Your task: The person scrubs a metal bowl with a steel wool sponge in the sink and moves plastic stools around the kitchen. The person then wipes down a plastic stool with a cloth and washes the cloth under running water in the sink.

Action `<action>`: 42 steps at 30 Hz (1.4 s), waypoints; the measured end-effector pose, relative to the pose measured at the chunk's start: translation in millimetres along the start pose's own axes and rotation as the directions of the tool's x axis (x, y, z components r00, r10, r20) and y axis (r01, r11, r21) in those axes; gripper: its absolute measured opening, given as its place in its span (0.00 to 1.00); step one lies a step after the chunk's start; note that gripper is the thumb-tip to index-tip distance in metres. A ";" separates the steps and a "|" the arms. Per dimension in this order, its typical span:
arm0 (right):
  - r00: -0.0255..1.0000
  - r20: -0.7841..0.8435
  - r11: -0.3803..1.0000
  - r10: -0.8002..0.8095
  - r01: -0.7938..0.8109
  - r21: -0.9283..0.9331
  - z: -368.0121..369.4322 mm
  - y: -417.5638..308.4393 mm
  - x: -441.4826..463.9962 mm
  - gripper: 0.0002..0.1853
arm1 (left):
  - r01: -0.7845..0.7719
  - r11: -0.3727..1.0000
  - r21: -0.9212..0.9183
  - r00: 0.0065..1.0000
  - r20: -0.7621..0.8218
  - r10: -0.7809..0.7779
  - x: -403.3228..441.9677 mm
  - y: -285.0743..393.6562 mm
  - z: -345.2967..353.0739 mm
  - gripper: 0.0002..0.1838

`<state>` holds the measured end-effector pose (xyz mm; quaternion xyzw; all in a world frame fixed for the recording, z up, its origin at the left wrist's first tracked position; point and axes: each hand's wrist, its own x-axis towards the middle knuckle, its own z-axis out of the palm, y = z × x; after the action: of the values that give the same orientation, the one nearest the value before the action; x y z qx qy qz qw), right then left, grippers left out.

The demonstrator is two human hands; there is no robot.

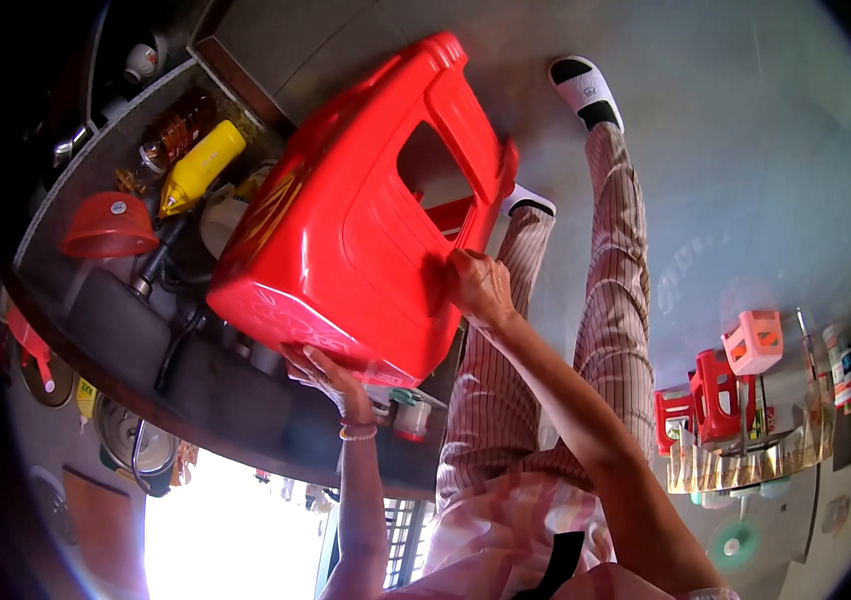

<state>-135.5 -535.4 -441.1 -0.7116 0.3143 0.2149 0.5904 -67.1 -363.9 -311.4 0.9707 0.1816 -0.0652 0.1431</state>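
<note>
Beside the counter (pixel 146 397) and between both hands, the red plastic stool (pixel 356 240) is tilted. The right hand (pixel 481 290) curls its fingers round the side-opening edge; the left hand (pixel 329 383) lies open against the near end. Steady handling calls for firm right fingers, broad left support and clearance from the yellow bottle (pixel 203 166) beyond the left fingertips.

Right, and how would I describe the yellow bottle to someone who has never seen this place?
Start from the big red plastic stool that the right hand grips. Beside it, at the picture's upper left, the yellow bottle lies near a red bowl. Unlike the see-through bottle of brown liquid next to it, it is bright, solid yellow and tapers to a nozzle.
</note>
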 end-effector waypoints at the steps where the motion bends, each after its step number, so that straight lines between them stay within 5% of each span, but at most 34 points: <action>1: 0.999 -0.048 0.999 0.001 0.001 0.043 1.8 1.9 0.0 0.04 | -0.134 0.987 0.086 0.991 -0.001 0.135 -0.2 -5.9 1.5 0.40; 5: 0.991 -0.090 0.994 -0.103 0.106 0.032 -10.4 -27.4 45.1 0.04 | -0.626 0.631 0.459 0.740 0.094 0.666 10.6 -41.5 -4.6 0.39; 7: 0.990 -0.099 0.993 -0.103 0.108 0.053 -13.1 -36.7 55.5 0.04 | -0.710 0.449 0.543 0.607 0.147 0.781 14.5 -42.0 -5.5 0.37; 9: 0.993 -0.097 0.995 -0.069 0.076 0.060 -12.2 -35.9 52.7 0.04 | -0.721 0.424 0.548 0.577 0.136 0.805 12.8 -33.9 -2.1 0.34; 11: 0.997 -0.081 0.999 -0.001 0.006 0.054 -4.7 -18.9 28.5 0.04 | -0.590 0.709 0.385 0.780 0.044 0.625 5.5 -34.1 1.8 0.32; 14: 0.999 0.053 1.000 -0.005 0.004 0.005 -9.2 -7.9 12.2 0.06 | -0.467 0.837 0.285 0.874 0.004 0.486 1.1 -34.5 2.6 0.30; 16: 0.997 0.071 1.000 -0.029 0.029 0.000 -6.9 -9.8 18.1 0.08 | -0.535 0.766 0.358 0.825 0.025 0.565 3.3 -34.3 2.3 0.30; 18: 0.995 -0.015 0.995 -0.099 0.099 0.004 -11.2 -26.2 42.3 0.07 | -0.661 0.568 0.490 0.694 0.110 0.712 7.2 -33.4 -3.3 0.31; 21: 0.962 -0.181 0.972 -0.205 0.222 0.077 -23.2 -56.1 82.1 0.06 | -0.709 0.472 0.524 0.609 0.117 0.784 11.9 -34.2 -0.9 0.33; 22: 0.966 -0.181 0.972 -0.187 0.209 0.107 -23.9 -59.3 89.2 0.06 | -0.706 0.507 0.494 0.651 0.171 0.740 12.2 -45.8 -7.9 0.54; 28: 1.000 -0.027 0.996 0.013 -0.010 0.083 -11.3 -38.3 60.6 0.06 | -0.726 0.439 0.530 0.596 0.166 0.786 14.5 -50.3 -5.4 0.54; 30: 0.999 0.030 0.999 0.033 -0.034 0.036 -9.6 -21.6 32.5 0.06 | -0.599 0.660 0.454 0.769 0.099 0.631 5.7 -46.3 -1.7 0.46; 31: 0.994 0.074 0.996 0.077 -0.079 0.027 -7.6 -14.6 23.5 0.07 | -0.594 0.667 0.451 0.775 0.098 0.624 4.7 -44.0 -1.5 0.44; 37: 1.000 -0.022 0.998 0.010 -0.009 0.055 -10.6 -27.6 47.3 0.06 | -0.718 0.443 0.537 0.586 0.123 0.801 10.1 -31.5 3.4 0.41; 40: 0.983 -0.148 0.985 -0.112 0.130 0.115 -17.0 -50.7 84.9 0.05 | -0.723 0.442 0.531 0.597 0.159 0.786 13.3 -46.5 -0.6 0.55; 42: 0.985 -0.116 0.979 -0.126 0.142 0.146 -25.8 -62.1 99.0 0.05 | -0.640 0.583 0.500 0.720 0.127 0.682 10.7 -59.3 0.1 0.55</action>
<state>-23.3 -573.2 -458.9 -0.6940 0.3121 0.1118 0.6391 -79.2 -307.4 -328.5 0.9708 -0.2111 -0.0148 -0.1128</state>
